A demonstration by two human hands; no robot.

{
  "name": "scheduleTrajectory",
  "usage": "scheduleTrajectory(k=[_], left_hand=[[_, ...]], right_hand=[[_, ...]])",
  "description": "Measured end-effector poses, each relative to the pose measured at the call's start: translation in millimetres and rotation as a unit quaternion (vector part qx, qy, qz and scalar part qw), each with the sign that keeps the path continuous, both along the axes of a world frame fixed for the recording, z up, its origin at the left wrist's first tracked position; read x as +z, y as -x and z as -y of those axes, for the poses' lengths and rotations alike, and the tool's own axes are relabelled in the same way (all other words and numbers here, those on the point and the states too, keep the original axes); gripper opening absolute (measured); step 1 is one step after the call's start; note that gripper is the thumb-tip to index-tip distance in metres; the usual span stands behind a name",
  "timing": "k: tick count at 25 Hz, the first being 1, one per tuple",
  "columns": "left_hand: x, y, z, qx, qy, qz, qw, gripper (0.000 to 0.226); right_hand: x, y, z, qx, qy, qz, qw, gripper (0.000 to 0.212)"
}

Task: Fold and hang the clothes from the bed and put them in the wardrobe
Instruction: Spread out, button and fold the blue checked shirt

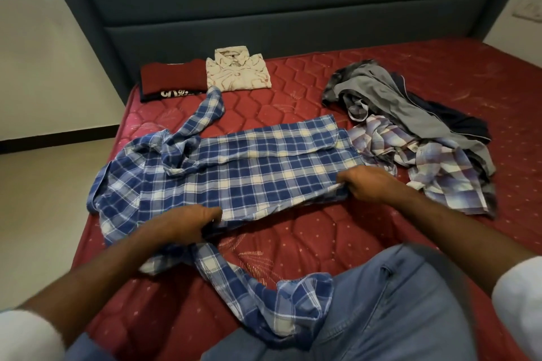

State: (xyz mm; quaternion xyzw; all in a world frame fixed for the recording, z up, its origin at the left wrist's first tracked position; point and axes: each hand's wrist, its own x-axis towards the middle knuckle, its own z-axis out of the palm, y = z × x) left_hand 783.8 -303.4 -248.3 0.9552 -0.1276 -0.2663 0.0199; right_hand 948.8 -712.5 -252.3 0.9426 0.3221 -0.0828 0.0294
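Blue checked shirt lies spread across the red mattress as the left hand and right hand pinch its near edge, apparently mid-fold; keeping that edge taut and level should give a clean crease.

Black garment print partly hidden, clothes pile tangled — pieces indistinct

A bedroom in a home: a bed with a red quilted mattress and padded blue-grey headboard, loose and folded clothes lying on it, pale walls, and what may be a switch plate at right.
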Motion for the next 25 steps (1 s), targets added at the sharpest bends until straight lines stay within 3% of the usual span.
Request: scheduleTrajectory(k=[3, 6, 9, 13, 18, 21, 23, 25], left_hand=[[15, -49, -24, -0.004, 0.008, -0.055, 0.998, 0.039], [26, -101, -37, 0.001, -0.045, -0.036, 0.998, 0.061], [26, -141, -36, 0.005, -0.102, -0.009, 0.995, 0.055], [-4, -168, -47, 0.043, -0.131, 0.019, 0.990, 0.047], [-37, -173, -58, 0.087, -0.100, 0.085, 0.987, 0.045], [-39, -170, -60, 0.084, -0.068, 0.078, 0.991, 0.044], [-34, -159, -65, 0.098, 0.014, 0.096, 0.991, 0.037], [-28, -136, -80, 0.116, 0.101, 0.210, 0.965, 0.035]], right_hand=[[11, -41, -7, -0.017, -0.035, -0.049, 0.998, 0.036], [8, -87, -18, -0.016, -0.062, -0.105, 0.992, 0.038], [-3, -123, -30, -0.052, -0.088, -0.116, 0.988, 0.035], [-24, -155, -36, -0.084, -0.104, -0.136, 0.982, 0.010], [-58, -160, -16, -0.198, -0.158, -0.111, 0.961, 0.031], [-65, -158, -13, -0.254, -0.207, -0.112, 0.938, 0.031], [-58, -143, -21, -0.269, -0.175, -0.017, 0.947, 0.035], [-49, -114, -42, -0.209, -0.103, 0.150, 0.961, 0.039]])
